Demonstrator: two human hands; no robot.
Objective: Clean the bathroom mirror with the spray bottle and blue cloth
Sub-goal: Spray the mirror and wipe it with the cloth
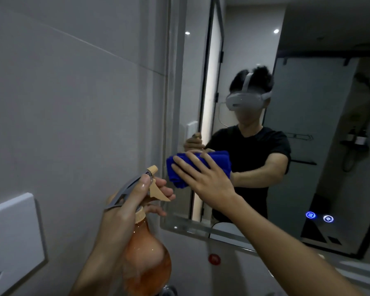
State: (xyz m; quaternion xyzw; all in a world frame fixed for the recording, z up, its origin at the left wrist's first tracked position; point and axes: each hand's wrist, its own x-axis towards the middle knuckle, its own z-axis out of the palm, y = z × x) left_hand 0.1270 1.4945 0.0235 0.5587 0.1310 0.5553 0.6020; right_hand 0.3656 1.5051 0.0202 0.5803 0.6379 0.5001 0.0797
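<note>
The bathroom mirror (308, 60) fills the right half of the view. My right hand (203, 178) presses a folded blue cloth (175, 167) flat against the glass near the mirror's lower left edge, fingers straight. My left hand (128, 201) grips an amber spray bottle (147, 259) by its neck, lower left of the cloth. A finger sits on the tan trigger, and the grey and tan nozzle points up toward the mirror.
A grey tiled wall (73, 92) stands to the left, with a white socket plate (13, 240) at the lower left. Two lit blue touch buttons (318, 216) glow on the mirror's lower right. A person wearing a headset is reflected in the glass.
</note>
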